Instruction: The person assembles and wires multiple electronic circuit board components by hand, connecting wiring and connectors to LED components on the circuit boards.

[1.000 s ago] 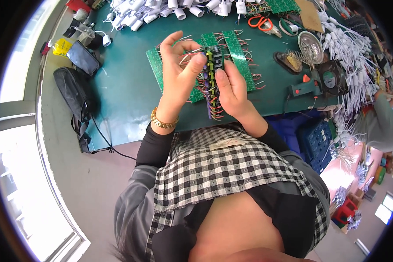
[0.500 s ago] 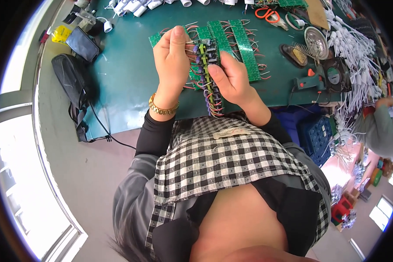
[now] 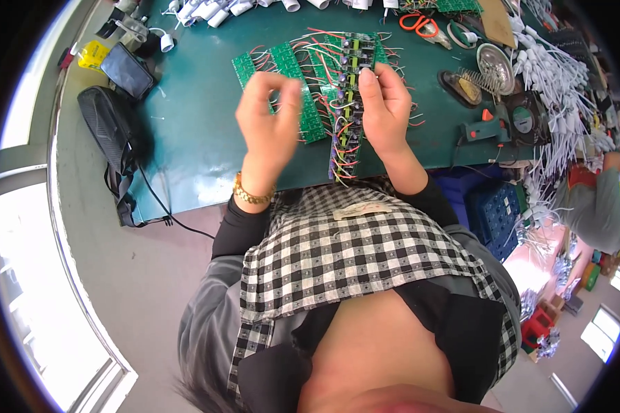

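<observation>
A long strip of small circuit boards [image 3: 346, 103] with red, white and black wires runs from the green table top [image 3: 193, 131] toward my lap. My right hand [image 3: 387, 107] grips this strip near its upper end, thumb and fingers wrapped on it. My left hand [image 3: 269, 120] hovers just left of the strip, over flat green circuit boards [image 3: 291, 62], with its fingertips pinched together. Whether a thin wire sits in that pinch is too small to tell. A gold bracelet [image 3: 251, 195] is on my left wrist.
Orange-handled scissors [image 3: 420, 24] and white plugs [image 3: 213, 10] lie at the table's far edge. A black bag [image 3: 110, 131] and a phone [image 3: 127, 69] are at the left. A soldering stand [image 3: 492, 65], white cables [image 3: 565, 69], a blue crate [image 3: 492, 213] and another person [image 3: 592, 199] are at the right.
My left hand has let go of the board strip and moved left with fingers pinched. My right hand has slid up the strip. The view has shifted so the table sits lower.
</observation>
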Demonstrator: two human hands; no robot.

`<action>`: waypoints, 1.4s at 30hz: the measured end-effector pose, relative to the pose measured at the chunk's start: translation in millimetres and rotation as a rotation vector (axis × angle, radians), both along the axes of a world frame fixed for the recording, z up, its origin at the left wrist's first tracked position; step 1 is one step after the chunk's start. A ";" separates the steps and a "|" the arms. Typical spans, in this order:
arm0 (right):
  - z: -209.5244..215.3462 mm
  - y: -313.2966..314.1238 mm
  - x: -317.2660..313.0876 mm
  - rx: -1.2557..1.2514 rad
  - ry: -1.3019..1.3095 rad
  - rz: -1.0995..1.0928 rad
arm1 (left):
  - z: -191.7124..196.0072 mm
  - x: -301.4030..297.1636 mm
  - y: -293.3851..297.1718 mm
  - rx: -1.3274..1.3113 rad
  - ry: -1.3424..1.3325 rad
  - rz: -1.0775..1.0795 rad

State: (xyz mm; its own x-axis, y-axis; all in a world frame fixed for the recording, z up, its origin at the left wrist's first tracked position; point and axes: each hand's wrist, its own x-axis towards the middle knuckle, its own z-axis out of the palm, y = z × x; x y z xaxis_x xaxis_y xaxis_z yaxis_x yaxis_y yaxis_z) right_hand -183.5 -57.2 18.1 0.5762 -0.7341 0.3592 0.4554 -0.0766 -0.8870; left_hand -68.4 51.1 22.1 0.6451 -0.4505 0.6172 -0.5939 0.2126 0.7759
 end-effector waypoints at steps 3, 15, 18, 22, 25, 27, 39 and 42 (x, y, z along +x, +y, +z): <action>2.5 2.7 0.0 -0.012 0.052 -0.017 | 8.1 -21.6 4.7 0.153 -0.175 -0.141; -0.8 5.3 2.1 -0.003 0.089 -0.012 | -10.9 -21.7 3.7 0.214 0.298 -0.277; -1.5 1.0 0.9 0.040 0.051 -0.051 | -10.7 -15.8 7.2 -0.158 1.131 -0.379; 8.1 -6.2 0.7 0.090 0.027 -0.104 | -14.3 -13.2 7.1 -0.130 0.767 -0.220; 7.5 -6.5 2.5 0.119 -0.009 -0.100 | 5.5 -29.7 1.7 -0.010 0.645 -0.303; 8.2 -4.7 0.9 0.077 0.065 -0.066 | 12.4 -35.2 -3.2 -0.010 0.627 -0.341; 11.9 -11.1 -14.1 0.015 -0.010 -0.047 | 22.4 -24.4 -10.4 0.452 0.576 -0.514; 11.8 -12.0 -12.7 0.058 -0.097 -0.095 | 17.6 -24.2 -9.4 0.337 0.720 -0.578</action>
